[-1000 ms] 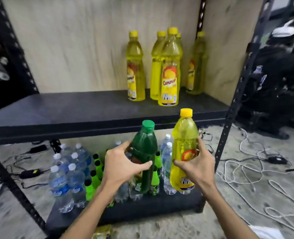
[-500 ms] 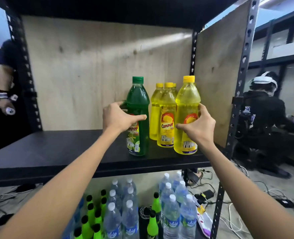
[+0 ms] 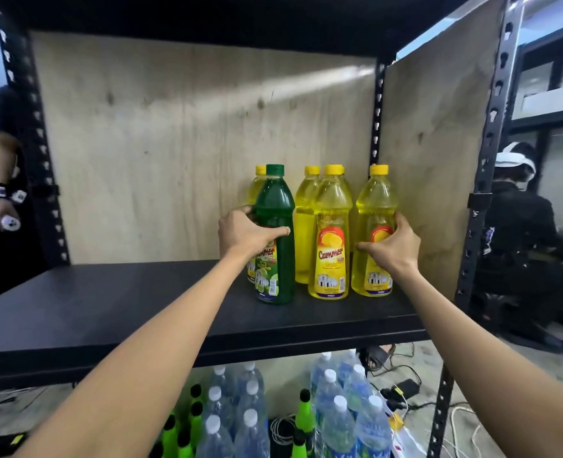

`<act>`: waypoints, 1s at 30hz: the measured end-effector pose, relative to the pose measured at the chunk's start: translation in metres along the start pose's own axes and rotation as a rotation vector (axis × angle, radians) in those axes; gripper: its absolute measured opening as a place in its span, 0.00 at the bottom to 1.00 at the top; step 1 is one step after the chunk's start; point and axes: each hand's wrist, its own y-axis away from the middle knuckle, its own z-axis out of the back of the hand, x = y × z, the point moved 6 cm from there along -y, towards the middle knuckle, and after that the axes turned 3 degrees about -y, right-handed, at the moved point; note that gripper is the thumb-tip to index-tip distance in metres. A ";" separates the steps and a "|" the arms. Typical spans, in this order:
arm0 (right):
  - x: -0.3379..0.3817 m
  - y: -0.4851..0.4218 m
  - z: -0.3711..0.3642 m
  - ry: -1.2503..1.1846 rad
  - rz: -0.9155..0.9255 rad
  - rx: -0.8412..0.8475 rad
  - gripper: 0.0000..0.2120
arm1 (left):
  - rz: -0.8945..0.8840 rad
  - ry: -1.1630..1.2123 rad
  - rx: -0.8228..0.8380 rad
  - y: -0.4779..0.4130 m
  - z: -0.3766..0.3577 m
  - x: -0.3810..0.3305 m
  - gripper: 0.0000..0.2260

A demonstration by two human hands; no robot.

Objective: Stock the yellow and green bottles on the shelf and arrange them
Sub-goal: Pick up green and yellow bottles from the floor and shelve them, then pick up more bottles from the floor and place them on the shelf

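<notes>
My left hand [image 3: 245,234] grips a dark green bottle [image 3: 275,226] that stands upright on the black shelf [image 3: 108,302]. My right hand [image 3: 394,247] wraps around a yellow bottle [image 3: 374,213] standing at the right end of the group. Between them stands another yellow bottle [image 3: 332,239] with its label facing me, and more yellow bottles [image 3: 306,226] stand behind. One yellow bottle [image 3: 257,185] is mostly hidden behind the green one.
Plywood panels [image 3: 174,153] close the shelf's back and right side. Water bottles [image 3: 339,421] and small bright green bottles [image 3: 303,414] fill the lower shelf. Cables [image 3: 402,388] lie on the floor. A person [image 3: 518,233] crouches at the right; another person's hand [image 3: 2,213] shows at left.
Both hands carried the green and the yellow bottle up from the lower level onto the shelf, then pushed them back beside the standing yellow bottles.
</notes>
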 end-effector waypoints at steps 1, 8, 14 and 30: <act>-0.002 -0.001 -0.001 -0.001 0.005 0.023 0.40 | -0.003 0.008 -0.001 0.001 -0.001 0.000 0.30; -0.007 0.000 -0.001 0.002 -0.041 0.160 0.46 | -0.039 0.058 0.029 0.012 -0.002 0.002 0.29; -0.013 0.015 0.006 0.064 -0.165 0.166 0.51 | 0.029 -0.047 0.187 0.024 -0.006 0.009 0.41; -0.036 0.325 -0.040 0.046 0.062 0.467 0.21 | 0.097 0.053 -0.035 0.286 0.092 0.169 0.22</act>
